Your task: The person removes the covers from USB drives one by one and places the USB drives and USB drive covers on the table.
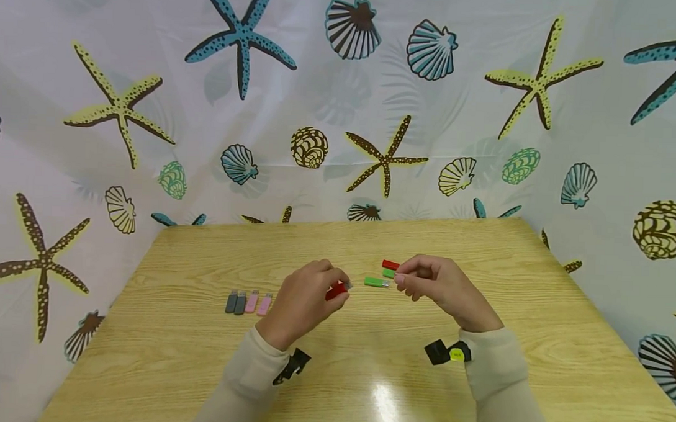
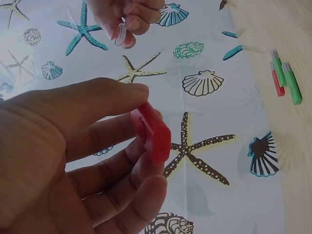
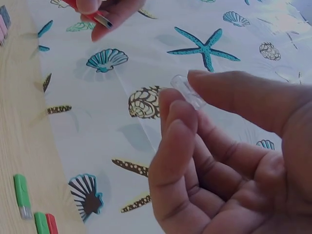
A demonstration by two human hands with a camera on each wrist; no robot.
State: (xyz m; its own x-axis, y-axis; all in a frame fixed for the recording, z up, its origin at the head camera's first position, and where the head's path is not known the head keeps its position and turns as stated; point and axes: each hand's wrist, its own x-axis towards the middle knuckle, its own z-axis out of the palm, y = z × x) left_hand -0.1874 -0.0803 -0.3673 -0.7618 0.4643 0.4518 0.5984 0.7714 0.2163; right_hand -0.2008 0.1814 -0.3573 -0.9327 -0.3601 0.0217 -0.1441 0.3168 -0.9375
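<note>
My left hand (image 1: 307, 300) grips a red USB flash drive (image 2: 158, 134) between thumb and fingers. Its bare metal plug (image 3: 103, 19) sticks out toward the right side. Opposite it, my right hand (image 1: 444, 286) pinches a small clear plastic cap (image 3: 187, 91) between thumb and fingertips. Drive and cap are apart, both held above the table. On the tabletop near the right hand lie a green flash drive (image 1: 373, 282), a second green one (image 1: 388, 273) partly behind the fingers, and another red one (image 1: 391, 264).
Left of the left hand, two grey flash drives (image 1: 235, 303) and two pink ones (image 1: 258, 303) lie in a row. The wooden table (image 1: 198, 367) meets a white curtain (image 1: 331, 86) printed with starfish and shells at its back and sides.
</note>
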